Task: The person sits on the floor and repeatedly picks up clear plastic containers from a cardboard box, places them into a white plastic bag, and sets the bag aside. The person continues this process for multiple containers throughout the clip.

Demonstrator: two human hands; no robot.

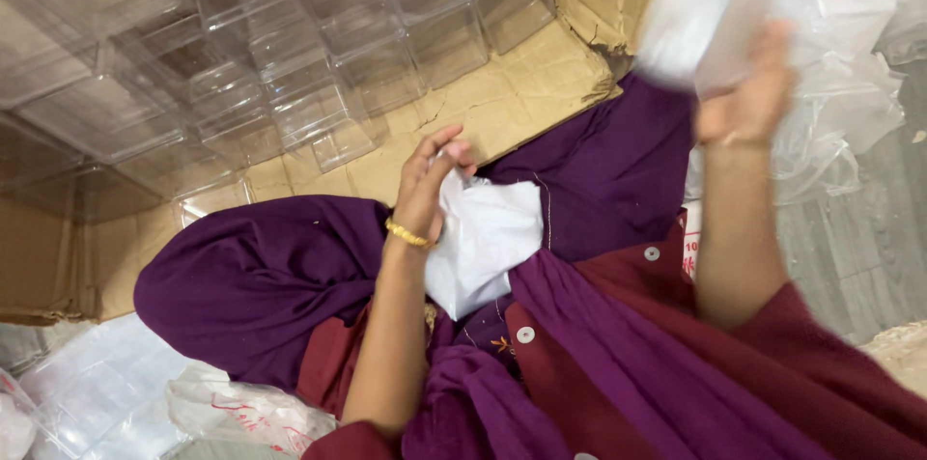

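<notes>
left hand (430,185) resting on lap, gold bangle (407,235) at the wrist, fingers curled and pinched onto the top edge of a white folded cloth (486,240). cloth lying on purple fabric (261,281) over the knees, lower corner tucked under a purple fold, so full shape not readable. thumb hidden behind the fingers; clamped on the cloth, though exact contact partly covered.

right hand (748,98) raised at upper right, motion-blurred, fingers closed into a clear plastic bag (821,45). something white showing inside the bag, too smeared to identify. bag running off the top and right edges, extent unknown. fingertips lost in blur and glare, grip reads as closed on the plastic.

dark red garment (618,325) with white buttons filling the bottom, cut off by the lower edge. small printed tag near the right forearm, half hidden.

behind the hands, flattened cardboard (502,108) on the floor, stacked clear plastic boxes (290,55) on it at upper left; box edges hard to separate, see-through walls overlapping, count not possible. stack cropped at top and left.

bottom left: more clear plastic packaging (106,392) and a crinkled bag with red print (251,412), both partly under the purple fabric and cut by the frame. grey floor (869,248) at right, a pale lump at far right edge too cropped to name.
</notes>
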